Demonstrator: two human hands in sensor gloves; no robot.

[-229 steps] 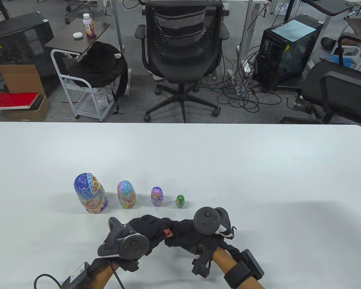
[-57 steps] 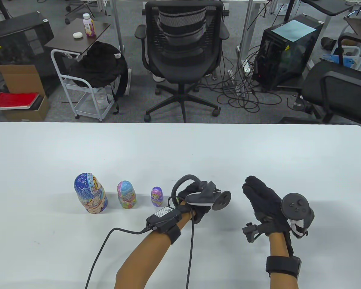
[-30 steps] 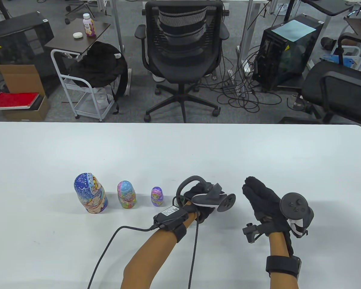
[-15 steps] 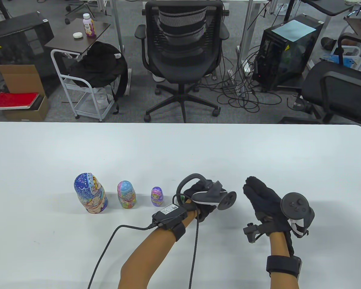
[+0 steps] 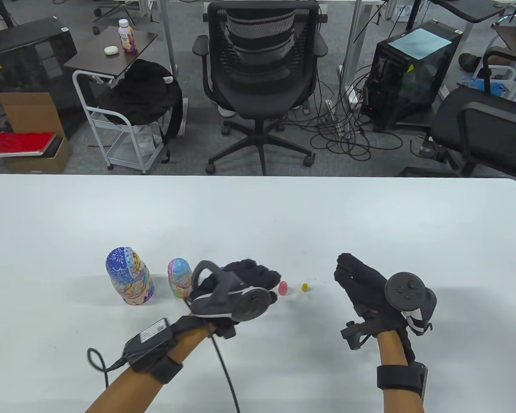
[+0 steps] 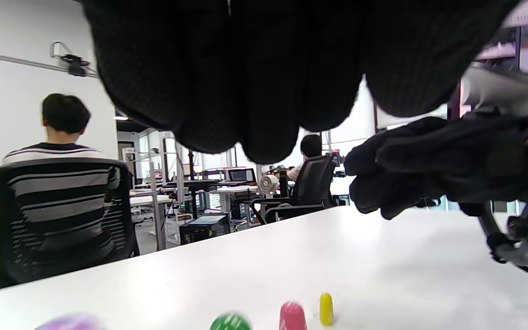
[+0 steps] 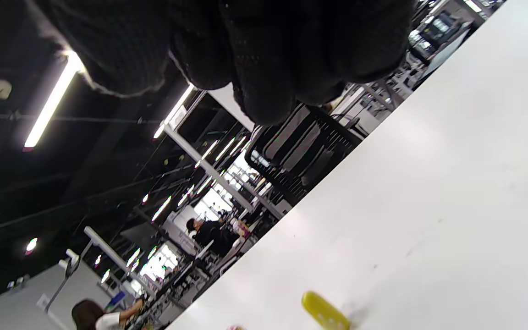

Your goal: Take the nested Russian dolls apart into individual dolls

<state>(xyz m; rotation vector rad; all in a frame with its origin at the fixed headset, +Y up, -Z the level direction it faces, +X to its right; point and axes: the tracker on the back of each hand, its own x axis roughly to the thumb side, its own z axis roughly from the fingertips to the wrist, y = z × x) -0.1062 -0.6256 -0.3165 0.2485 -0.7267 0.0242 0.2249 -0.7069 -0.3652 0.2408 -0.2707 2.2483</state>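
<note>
Your left hand [image 5: 249, 275] hovers empty, fingers loosely curled; your right hand [image 5: 361, 284] is flat, holding nothing, on the white table [image 5: 370, 215]. Between them stand tiny pink doll [image 5: 283, 288] and yellow doll [image 5: 304, 287]. Left wrist view: green doll [image 6: 230, 322] beside pink. Right wrist view: yellow below fingers.

Dolls in a row along the table [image 5: 258, 215]: largest doll [image 5: 129, 276] leftmost, tiniest doll [image 5: 304, 287] rightmost.

The table view looks steeply down on the white bench [image 5: 370, 223] from the person's side, while both wrist cameras sit low near its surface facing outward under gloved fingers, the right one tilted, and all three share the yellow doll [image 5: 304, 287].
</note>
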